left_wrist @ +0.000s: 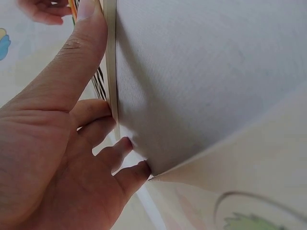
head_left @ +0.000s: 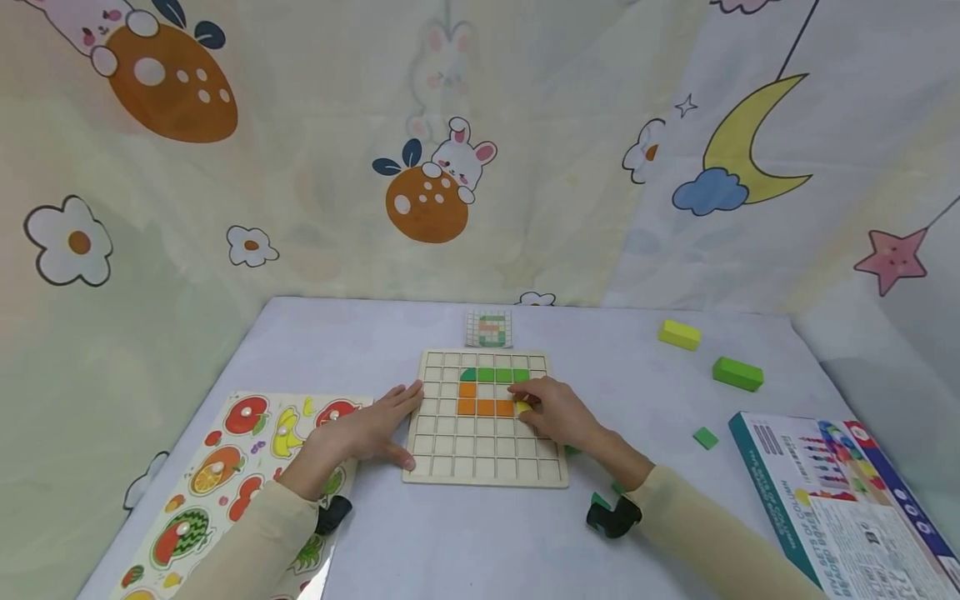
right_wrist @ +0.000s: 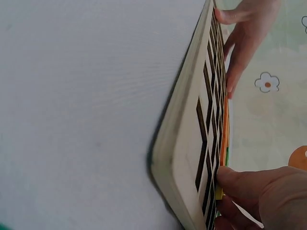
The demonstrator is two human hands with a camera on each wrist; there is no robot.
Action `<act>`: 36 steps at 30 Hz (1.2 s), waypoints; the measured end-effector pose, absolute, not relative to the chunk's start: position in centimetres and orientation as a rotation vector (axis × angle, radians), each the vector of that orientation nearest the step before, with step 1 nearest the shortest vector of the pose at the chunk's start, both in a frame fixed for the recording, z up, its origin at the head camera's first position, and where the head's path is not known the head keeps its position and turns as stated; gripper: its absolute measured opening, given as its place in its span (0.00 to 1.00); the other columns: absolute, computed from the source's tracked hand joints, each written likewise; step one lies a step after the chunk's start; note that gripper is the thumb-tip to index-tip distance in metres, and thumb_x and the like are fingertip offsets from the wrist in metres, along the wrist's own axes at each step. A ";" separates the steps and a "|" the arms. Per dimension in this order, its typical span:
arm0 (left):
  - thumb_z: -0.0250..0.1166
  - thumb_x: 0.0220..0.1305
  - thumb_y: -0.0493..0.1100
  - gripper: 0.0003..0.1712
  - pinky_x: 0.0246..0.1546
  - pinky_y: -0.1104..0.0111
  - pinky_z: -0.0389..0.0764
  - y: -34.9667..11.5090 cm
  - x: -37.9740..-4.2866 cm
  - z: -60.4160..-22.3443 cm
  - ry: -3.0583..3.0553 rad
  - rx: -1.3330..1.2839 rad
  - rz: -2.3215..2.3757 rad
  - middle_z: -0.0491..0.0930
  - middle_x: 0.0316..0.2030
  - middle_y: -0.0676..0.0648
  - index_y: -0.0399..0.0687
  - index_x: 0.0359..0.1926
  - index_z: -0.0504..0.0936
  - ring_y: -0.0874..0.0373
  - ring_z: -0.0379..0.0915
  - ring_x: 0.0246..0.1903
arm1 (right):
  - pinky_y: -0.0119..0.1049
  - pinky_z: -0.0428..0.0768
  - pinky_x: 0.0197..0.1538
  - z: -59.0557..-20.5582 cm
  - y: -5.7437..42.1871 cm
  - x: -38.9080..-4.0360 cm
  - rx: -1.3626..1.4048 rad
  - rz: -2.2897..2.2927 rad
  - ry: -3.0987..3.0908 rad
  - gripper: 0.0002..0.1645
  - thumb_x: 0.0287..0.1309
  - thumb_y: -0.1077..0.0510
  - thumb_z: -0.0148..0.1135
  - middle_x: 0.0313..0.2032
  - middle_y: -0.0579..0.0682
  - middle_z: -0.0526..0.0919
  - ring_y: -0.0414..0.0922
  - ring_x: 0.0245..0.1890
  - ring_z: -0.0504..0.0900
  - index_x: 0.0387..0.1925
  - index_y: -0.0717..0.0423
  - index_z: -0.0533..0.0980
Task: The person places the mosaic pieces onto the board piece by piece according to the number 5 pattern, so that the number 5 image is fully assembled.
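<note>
Grid board (head_left: 450, 450): lying mid-way across the table (head_left: 450, 542)
Placed tiles (head_left: 486, 407): sitting on the board's far half
Pattern card (head_left: 489, 329): lying just beyond the board's far edge
Left hand (head_left: 381, 425): resting at the board's left edge
Right hand (head_left: 558, 412): reaching over the board's right edge, pinching a small piece (head_left: 522, 407)
Fruit sheet (head_left: 225, 467): lying near left
Box (head_left: 832, 492): lying near right
Long block (head_left: 738, 374): lying far right, beyond the box
</note>
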State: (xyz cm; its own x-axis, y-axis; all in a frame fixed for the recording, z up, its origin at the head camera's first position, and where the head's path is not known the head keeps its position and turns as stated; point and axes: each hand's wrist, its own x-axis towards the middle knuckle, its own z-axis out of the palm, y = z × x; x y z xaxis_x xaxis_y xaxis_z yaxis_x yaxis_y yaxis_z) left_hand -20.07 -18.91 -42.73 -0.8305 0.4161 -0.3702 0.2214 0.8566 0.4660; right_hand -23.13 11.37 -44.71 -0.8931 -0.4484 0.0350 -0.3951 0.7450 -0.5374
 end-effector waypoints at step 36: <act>0.78 0.44 0.51 0.64 0.73 0.47 0.52 -18.8 -20.1 -42.7 2.547 0.447 0.581 0.39 0.78 0.49 0.48 0.76 0.49 0.46 0.32 0.77 | 0.39 0.81 0.53 -44.3 21.0 -19.5 -0.844 -0.803 2.730 0.27 0.52 0.64 0.69 0.49 0.46 0.83 0.43 0.48 0.81 0.56 0.54 0.77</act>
